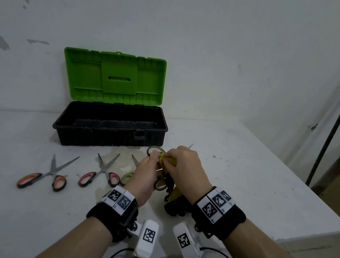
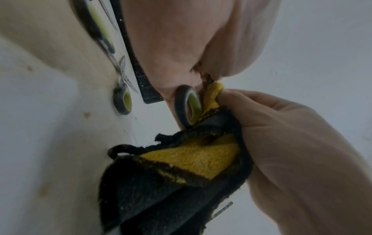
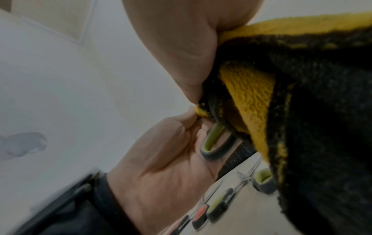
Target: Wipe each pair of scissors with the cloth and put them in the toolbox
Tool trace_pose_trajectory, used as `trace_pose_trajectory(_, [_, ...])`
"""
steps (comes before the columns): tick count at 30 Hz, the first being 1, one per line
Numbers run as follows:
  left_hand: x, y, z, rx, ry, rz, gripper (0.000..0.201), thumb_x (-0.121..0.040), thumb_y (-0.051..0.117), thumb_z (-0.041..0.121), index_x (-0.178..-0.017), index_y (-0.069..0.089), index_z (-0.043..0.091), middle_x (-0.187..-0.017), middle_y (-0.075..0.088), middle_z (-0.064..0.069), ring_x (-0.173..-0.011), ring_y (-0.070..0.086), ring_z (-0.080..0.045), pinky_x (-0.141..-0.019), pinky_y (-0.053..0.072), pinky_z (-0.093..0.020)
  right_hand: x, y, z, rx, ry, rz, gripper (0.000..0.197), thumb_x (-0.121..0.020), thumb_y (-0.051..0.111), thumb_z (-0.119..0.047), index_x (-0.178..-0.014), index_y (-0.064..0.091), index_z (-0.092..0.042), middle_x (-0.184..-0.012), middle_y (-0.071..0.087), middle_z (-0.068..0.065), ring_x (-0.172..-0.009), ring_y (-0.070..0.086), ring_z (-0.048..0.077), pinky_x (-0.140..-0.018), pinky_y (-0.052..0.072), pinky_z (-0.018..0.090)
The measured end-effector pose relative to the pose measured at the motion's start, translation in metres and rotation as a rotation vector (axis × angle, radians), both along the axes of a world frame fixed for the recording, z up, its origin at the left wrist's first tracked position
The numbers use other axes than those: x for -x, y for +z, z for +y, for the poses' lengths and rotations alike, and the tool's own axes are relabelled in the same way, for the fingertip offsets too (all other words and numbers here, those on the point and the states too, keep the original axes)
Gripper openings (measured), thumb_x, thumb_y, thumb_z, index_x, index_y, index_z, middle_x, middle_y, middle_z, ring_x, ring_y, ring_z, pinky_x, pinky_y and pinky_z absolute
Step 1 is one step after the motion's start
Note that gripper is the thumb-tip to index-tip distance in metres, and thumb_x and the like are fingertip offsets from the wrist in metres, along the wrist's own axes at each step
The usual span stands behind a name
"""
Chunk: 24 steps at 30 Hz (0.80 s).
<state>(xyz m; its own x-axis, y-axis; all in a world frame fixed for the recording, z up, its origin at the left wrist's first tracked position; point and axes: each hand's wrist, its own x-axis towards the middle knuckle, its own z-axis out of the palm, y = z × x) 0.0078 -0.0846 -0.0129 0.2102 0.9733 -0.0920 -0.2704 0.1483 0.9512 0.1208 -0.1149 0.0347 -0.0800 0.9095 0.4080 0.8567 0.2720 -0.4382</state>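
Note:
My left hand (image 1: pixel 147 174) grips a pair of green-handled scissors by the handles; one ring (image 1: pixel 156 149) shows above the fingers, the other (image 1: pixel 161 183) below. My right hand (image 1: pixel 183 164) pinches a yellow and black cloth (image 1: pixel 175 200) around these scissors near the pivot, and their blade tip (image 1: pixel 190 146) pokes out beyond its knuckles. In the left wrist view the cloth (image 2: pixel 193 159) hangs beside the ring (image 2: pixel 189 106). The right wrist view shows the ring (image 3: pixel 215 143) against my left palm. The toolbox (image 1: pixel 108 139) stands open behind, its black base looking empty.
On the white table (image 1: pixel 244 184) lie orange-handled scissors (image 1: pixel 47 174), pink-handled scissors (image 1: pixel 101 174) and another green-handled pair (image 1: pixel 127 177) partly behind my left hand, all with blades apart. The green lid (image 1: pixel 112 78) leans on the wall. The table's right edge is near.

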Motion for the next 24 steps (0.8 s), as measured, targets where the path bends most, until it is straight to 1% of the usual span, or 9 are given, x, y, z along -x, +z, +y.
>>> trace_pose_trajectory(3, [0.001, 0.002, -0.001, -0.014, 0.017, 0.008, 0.04, -0.108, 0.036, 0.033, -0.097, 0.062, 0.004, -0.078, 0.07, -0.015, -0.066, 0.068, -0.018, -0.054, 0.05, -0.029, -0.006, -0.001, 0.003, 0.016, -0.025, 0.021, 0.016, -0.088, 0.06, -0.02, -0.091, 0.074, -0.014, -0.086, 0.061, 0.007, -0.081, 0.057, 0.022, -0.073, 0.049, 0.036])
trace_pose_trajectory(5, [0.005, 0.001, 0.0, -0.019, 0.033, 0.001, 0.045, -0.107, 0.037, 0.036, -0.106, 0.062, -0.001, -0.092, 0.07, -0.026, -0.078, 0.07, -0.026, -0.061, 0.052, -0.033, -0.016, 0.0, 0.006, 0.035, -0.073, 0.02, 0.018, -0.088, 0.06, -0.021, -0.094, 0.075, -0.015, -0.088, 0.063, 0.008, -0.084, 0.058, 0.023, -0.076, 0.05, 0.037])
trace_pose_trajectory(8, [0.009, 0.001, 0.001, -0.004, 0.066, -0.008, 0.045, -0.108, 0.038, 0.038, -0.112, 0.063, 0.001, -0.099, 0.075, -0.019, -0.089, 0.074, -0.03, -0.075, 0.061, -0.041, -0.022, 0.002, 0.006, 0.019, -0.088, 0.046, 0.016, -0.087, 0.061, -0.023, -0.093, 0.076, -0.018, -0.089, 0.066, 0.005, -0.083, 0.059, 0.02, -0.075, 0.05, 0.033])
trace_pose_trajectory(11, [0.005, 0.001, 0.0, -0.034, 0.054, 0.055, 0.045, -0.106, 0.037, 0.043, -0.103, 0.062, 0.006, -0.093, 0.068, -0.014, -0.086, 0.063, -0.031, -0.065, 0.049, -0.037, -0.009, -0.002, 0.002, 0.003, 0.027, 0.025, 0.014, -0.085, 0.064, -0.022, -0.091, 0.076, -0.019, -0.083, 0.065, 0.003, -0.079, 0.059, 0.019, -0.073, 0.049, 0.034])
trace_pose_trajectory(13, [0.003, 0.002, -0.002, -0.035, 0.078, 0.058, 0.047, -0.105, 0.039, 0.044, -0.104, 0.062, 0.003, -0.09, 0.063, -0.016, -0.085, 0.057, -0.029, -0.065, 0.044, -0.038, -0.006, -0.006, 0.002, 0.005, 0.053, 0.024, 0.014, -0.085, 0.064, -0.02, -0.091, 0.076, -0.019, -0.083, 0.064, 0.004, -0.079, 0.06, 0.021, -0.074, 0.049, 0.036])
trace_pose_trajectory(15, [0.002, 0.001, -0.004, -0.043, 0.093, 0.042, 0.052, -0.106, 0.038, 0.044, -0.112, 0.062, -0.001, -0.098, 0.072, -0.015, -0.088, 0.065, -0.032, -0.073, 0.05, -0.044, -0.011, -0.005, 0.004, 0.01, 0.013, 0.024, 0.015, -0.086, 0.064, -0.023, -0.093, 0.076, -0.019, -0.084, 0.066, 0.004, -0.081, 0.06, 0.021, -0.075, 0.049, 0.035])
trace_pose_trajectory(18, [0.001, 0.002, -0.007, -0.041, 0.104, 0.048, 0.05, -0.107, 0.036, 0.044, -0.115, 0.064, 0.004, -0.105, 0.076, -0.016, -0.099, 0.073, -0.032, -0.087, 0.057, -0.05, -0.017, -0.002, 0.004, 0.0, -0.038, 0.098, 0.013, -0.087, 0.065, -0.026, -0.094, 0.074, -0.021, -0.086, 0.071, 0.002, -0.083, 0.062, 0.017, -0.078, 0.05, 0.031])
trace_pose_trajectory(21, [-0.001, 0.003, -0.006, -0.029, 0.139, 0.05, 0.045, -0.107, 0.035, 0.045, -0.11, 0.066, 0.011, -0.099, 0.078, -0.011, -0.091, 0.075, -0.025, -0.08, 0.058, -0.042, -0.018, -0.005, 0.003, -0.083, -0.014, 0.11, 0.011, -0.087, 0.068, -0.024, -0.093, 0.075, -0.02, -0.093, 0.066, 0.0, -0.087, 0.06, 0.016, -0.079, 0.046, 0.025])
trace_pose_trajectory(24, [-0.003, 0.002, -0.007, -0.033, 0.155, 0.066, 0.043, -0.107, 0.035, 0.046, -0.106, 0.066, 0.015, -0.094, 0.078, -0.005, -0.084, 0.076, -0.016, -0.077, 0.058, -0.039, -0.021, -0.013, 0.002, -0.122, -0.03, -0.033, 0.021, -0.094, 0.06, -0.033, -0.099, 0.075, -0.02, -0.107, 0.056, -0.001, -0.098, 0.054, 0.017, -0.076, 0.051, 0.032])
